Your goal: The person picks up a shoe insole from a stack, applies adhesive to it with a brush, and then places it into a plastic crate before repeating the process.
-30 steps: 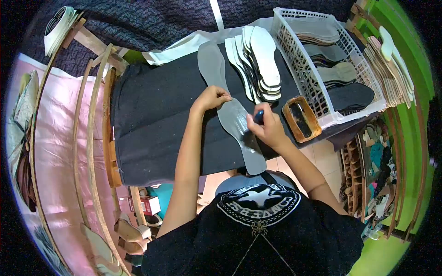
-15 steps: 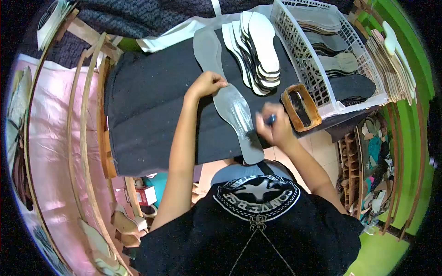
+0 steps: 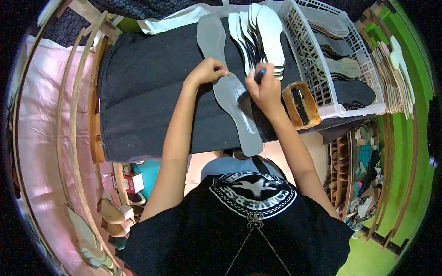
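Observation:
My left hand (image 3: pixel 208 72) pinches the upper end of a grey insole (image 3: pixel 235 102), which lies lengthwise on the black cloth. A wet, glossy coating shines over the middle of this insole. Closed around the dark blue handle of a brush (image 3: pixel 260 75), my right hand (image 3: pixel 267 92) is just right of the insole's upper half; the brush's working end is hard to make out. Another grey insole (image 3: pixel 211 39) lies end to end with the first, beyond my left hand. To the right of my right hand sits a stained, box-shaped container (image 3: pixel 311 120) with dark contents.
Behind my right hand is a fanned stack of white insoles (image 3: pixel 269 34). A white plastic basket (image 3: pixel 329 111) holding grey and dark insoles stands at the right. More sole pieces (image 3: pixel 391 76) lean beside it. Wooden rails (image 3: pixel 76 138) run along the left.
My right hand has moved up and slightly left along the insole with the brush. The shiny coating now reaches nearer the lower end. My left hand keeps its pinch.

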A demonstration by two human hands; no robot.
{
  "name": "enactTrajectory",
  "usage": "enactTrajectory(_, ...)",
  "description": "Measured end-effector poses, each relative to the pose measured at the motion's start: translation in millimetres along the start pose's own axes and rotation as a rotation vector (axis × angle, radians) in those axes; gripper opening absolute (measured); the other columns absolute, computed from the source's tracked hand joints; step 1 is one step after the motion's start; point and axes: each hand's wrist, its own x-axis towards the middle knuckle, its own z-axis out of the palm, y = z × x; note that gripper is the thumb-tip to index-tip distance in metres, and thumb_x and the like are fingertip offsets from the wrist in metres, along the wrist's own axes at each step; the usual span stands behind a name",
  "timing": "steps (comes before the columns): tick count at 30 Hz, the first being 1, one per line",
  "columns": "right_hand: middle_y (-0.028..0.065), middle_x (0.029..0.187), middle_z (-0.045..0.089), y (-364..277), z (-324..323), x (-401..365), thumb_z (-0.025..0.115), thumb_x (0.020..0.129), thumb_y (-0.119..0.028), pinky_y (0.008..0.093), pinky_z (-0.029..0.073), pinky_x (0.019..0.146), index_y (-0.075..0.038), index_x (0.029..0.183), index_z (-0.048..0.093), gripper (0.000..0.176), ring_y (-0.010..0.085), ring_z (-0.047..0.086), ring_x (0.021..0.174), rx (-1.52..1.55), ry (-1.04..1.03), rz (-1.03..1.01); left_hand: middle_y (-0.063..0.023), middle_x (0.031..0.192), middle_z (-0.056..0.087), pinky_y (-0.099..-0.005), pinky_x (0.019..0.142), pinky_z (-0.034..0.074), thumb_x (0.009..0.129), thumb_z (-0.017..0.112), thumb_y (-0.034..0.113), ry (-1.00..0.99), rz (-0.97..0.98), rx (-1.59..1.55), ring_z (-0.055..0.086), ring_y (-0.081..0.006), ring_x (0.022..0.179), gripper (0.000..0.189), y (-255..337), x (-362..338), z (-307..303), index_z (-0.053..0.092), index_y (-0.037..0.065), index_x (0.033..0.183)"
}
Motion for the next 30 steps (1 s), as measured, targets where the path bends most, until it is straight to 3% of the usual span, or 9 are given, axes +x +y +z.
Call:
enactTrajectory(3,0.0114,0.05,0.049,5.1,17.6,13.8,0.059,0.071,-0.017,0.0337,0.038,0.036,-0.003,0.081,0.043,0.023,0.0267,0.05,0.039,-0.03,-0.029,0.044,0.0003,0.058,0.053,-0.0225,0.044,0.035,0.074,0.06,0.016,-0.028,-0.109,-0.019,0.042,-0.0058,0.049,0.017,10.7,-4.1,-2.8,0.06,-0.001,0.077)
enactTrajectory(11,0.0091,0.05,0.049,-9.4,-36.4,-36.0,0.06,0.069,-0.012,0.0323,0.04,0.036,-0.002,0.082,0.042,0.024,0.0245,0.05,0.038,0.034,-0.126,0.014,-0.0026,0.06,0.057,-0.0237,0.046,0.038,0.073,0.06,0.017,0.009,-0.06,-0.002,0.046,-0.0072,0.051,0.019,3.6,-3.2,-1.4,0.061,-0.001,0.078)
enactTrajectory(15,0.0088,0.049,0.048,1.7,-5.0,-2.7,0.06,0.069,-0.013,0.0315,0.039,0.035,-0.003,0.083,0.043,0.024,0.0246,0.05,0.037,0.012,-0.003,-0.029,-0.003,0.06,0.057,-0.024,0.046,0.038,0.073,0.061,0.017,0.039,-0.039,0.024,0.046,-0.0073,0.051,0.019,5.1,-3.2,1.2,0.061,-0.001,0.078)
enactTrajectory(20,0.0094,0.049,0.047,5.1,-1.4,-8.2,0.06,0.07,-0.014,0.033,0.038,0.036,-0.003,0.078,0.044,0.021,0.0253,0.05,0.038,-0.047,-0.051,0.02,-0.0028,0.056,0.054,-0.0246,0.045,0.038,0.072,0.061,0.017,0.042,-0.039,0.006,0.044,-0.0076,0.049,0.019,6.4,-4.0,1.7,0.061,-0.002,0.076)
enactTrajectory(24,0.0103,0.053,0.048,-8.4,-34.2,-44.5,0.062,0.067,-0.011,0.0315,0.04,0.037,-0.002,0.078,0.041,0.025,0.0247,0.049,0.037,0.046,-0.149,-0.205,-0.0035,0.056,0.054,-0.0252,0.046,0.038,0.072,0.061,0.018,0.041,-0.03,0.021,0.045,-0.008,0.049,0.019,6.4,-2.8,0.7,0.061,-0.001,0.076)
enactTrajectory(27,0.0112,0.056,0.049,-10.6,-39.8,-35.0,0.061,0.067,-0.011,0.0318,0.04,0.038,-0.001,0.078,0.041,0.025,0.0245,0.05,0.038,0.04,-0.223,-0.127,-0.0041,0.056,0.055,-0.0256,0.049,0.039,0.072,0.061,0.018,0.048,-0.015,0.058,0.046,-0.0083,0.05,0.019,6.2,-4.3,0.4,0.061,0.0,0.077)
enactTrajectory(30,0.0096,0.052,0.048,1.6,-15.9,-1.6,0.059,0.071,-0.012,0.0309,0.038,0.036,-0.002,0.078,0.042,0.021,0.0232,0.049,0.037,0.034,-0.058,0.006,-0.0042,0.056,0.055,-0.0254,0.049,0.039,0.072,0.061,0.018,0.073,0.05,0.07,0.046,-0.0084,0.051,0.019,1.0,-2.6,1.9,0.061,0.0,0.076)
